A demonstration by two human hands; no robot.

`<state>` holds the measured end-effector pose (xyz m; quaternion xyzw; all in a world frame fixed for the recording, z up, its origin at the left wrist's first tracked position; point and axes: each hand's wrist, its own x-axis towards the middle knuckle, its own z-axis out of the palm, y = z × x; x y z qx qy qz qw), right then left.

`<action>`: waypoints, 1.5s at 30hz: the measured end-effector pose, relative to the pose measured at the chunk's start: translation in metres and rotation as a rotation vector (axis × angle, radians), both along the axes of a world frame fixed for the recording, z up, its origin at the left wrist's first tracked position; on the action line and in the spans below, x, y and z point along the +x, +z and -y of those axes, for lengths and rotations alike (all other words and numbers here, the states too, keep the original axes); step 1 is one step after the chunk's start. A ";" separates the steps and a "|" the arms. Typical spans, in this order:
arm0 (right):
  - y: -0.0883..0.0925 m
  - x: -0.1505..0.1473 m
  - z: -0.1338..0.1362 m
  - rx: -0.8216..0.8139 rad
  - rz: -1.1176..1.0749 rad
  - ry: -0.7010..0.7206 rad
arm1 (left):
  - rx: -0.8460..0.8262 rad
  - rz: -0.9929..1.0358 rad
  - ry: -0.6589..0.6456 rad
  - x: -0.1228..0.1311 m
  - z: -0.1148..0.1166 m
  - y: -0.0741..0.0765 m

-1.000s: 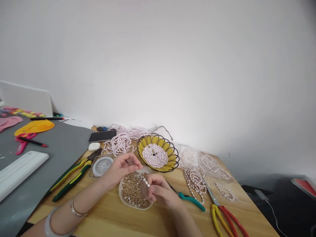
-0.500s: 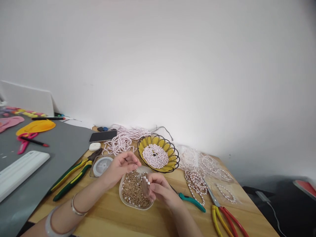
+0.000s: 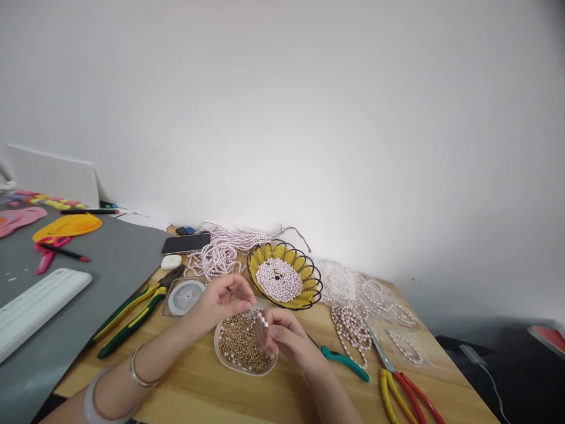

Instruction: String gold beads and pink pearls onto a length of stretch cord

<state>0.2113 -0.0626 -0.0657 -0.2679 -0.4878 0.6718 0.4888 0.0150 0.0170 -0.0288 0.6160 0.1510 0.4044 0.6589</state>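
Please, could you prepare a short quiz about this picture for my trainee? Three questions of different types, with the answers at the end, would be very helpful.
1. True or false: the right hand holds a bead strand.

2. Over which container is this strand held?
A) the yellow basket
B) the tub of mostly gold beads
C) the spool case

3. Fill in: the scissors on the table have yellow and ____ handles.

Key: 1. True. 2. B. 3. red.
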 end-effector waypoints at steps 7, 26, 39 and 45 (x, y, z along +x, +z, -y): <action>0.011 -0.003 0.001 0.022 0.155 -0.045 | 0.108 -0.066 -0.051 0.000 0.003 0.001; 0.005 0.001 -0.003 0.180 0.037 -0.196 | 0.881 -0.728 -0.044 0.008 -0.001 -0.028; 0.007 0.000 -0.003 0.201 0.018 -0.193 | 0.813 -0.769 -0.004 0.008 -0.001 -0.029; 0.009 -0.001 -0.002 0.174 0.049 -0.225 | 0.773 -0.700 0.001 0.008 -0.001 -0.026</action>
